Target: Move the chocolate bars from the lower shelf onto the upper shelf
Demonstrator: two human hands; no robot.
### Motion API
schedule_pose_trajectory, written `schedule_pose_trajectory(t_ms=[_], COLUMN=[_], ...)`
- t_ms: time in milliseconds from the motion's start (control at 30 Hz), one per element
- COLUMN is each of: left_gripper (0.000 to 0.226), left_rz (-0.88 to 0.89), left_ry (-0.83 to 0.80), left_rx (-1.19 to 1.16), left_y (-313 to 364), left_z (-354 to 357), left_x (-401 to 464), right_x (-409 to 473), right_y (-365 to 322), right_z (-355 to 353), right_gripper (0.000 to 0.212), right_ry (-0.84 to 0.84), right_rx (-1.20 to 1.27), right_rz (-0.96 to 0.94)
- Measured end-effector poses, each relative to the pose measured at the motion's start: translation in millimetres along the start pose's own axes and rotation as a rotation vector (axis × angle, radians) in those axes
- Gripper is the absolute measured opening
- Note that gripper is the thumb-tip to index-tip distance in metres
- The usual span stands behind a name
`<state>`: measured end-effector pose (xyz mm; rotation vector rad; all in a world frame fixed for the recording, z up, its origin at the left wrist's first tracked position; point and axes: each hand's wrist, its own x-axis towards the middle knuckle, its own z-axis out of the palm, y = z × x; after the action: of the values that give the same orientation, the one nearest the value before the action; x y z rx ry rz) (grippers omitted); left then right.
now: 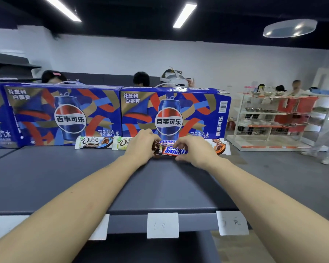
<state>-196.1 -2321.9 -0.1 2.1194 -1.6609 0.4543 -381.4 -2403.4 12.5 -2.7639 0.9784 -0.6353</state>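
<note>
Both my hands grip one Snickers bar [171, 150] on the upper shelf [65, 177]: left hand [141, 147] curled round its left end, right hand [195, 150] pinching the right; bare shelf runs toward me to the front edge; Dove bars [94, 142] lie left, against Pepsi cartons [65, 114]; front tag [162, 225] probably reads "6 元".

Upper shelf [65, 177]: flat dark grey, white price tags [162, 225] on the near edge.
Snickers bar [172, 150]: brown wrapper, blue lettering on white, red outline.
Dove bar [94, 142], far left: white wrapper, dark script, brown chocolate picture.
Cola cartons [65, 114], far: deep blue, with red, gold and light-blue ribbons, red-white-blue roundel.
Rack [273, 118], far right: white wire, orange trim.
</note>
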Motion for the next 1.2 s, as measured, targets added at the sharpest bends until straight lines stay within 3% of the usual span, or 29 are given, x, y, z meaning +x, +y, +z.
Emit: schedule_pose_trajectory(t_ms=[167,367,733,967,1200], left_gripper=[0.049,0.036,0.032,0.031,0.029], left_rz=[-0.01,-0.055,-0.058,-0.024,-0.014], left_ry=[-0.032,-0.027,-0.012,-0.009,-0.006], left_rx=[0.028,0.043,0.027,0.024,0.002], left_y=[-22.3,-36.9,-40.4,-39.1,-42.3], left_z=[-19.9,-24.6,-34.1,-37.1,-41.0], left_x=[-16.0,-32.0,-40.7,-50.1,-49.6], right_x=[8.4,14.0,8.7,5.9,12.2], right_y=[-9.4,-14.5,-22.2,-24.6,-24.1], right_z=[15.2,32.0,31.4,26.9,31.6], right_gripper=[0.036,0.03,0.045,0.019,0.019], right_ry=[0.02,0.147,0.165,0.131,0.153], right_rx=[-0.055,-0.177,-0.168,-0.144,-0.137], right_rz=[-0.015,0.001,0.045,0.074,0.09])
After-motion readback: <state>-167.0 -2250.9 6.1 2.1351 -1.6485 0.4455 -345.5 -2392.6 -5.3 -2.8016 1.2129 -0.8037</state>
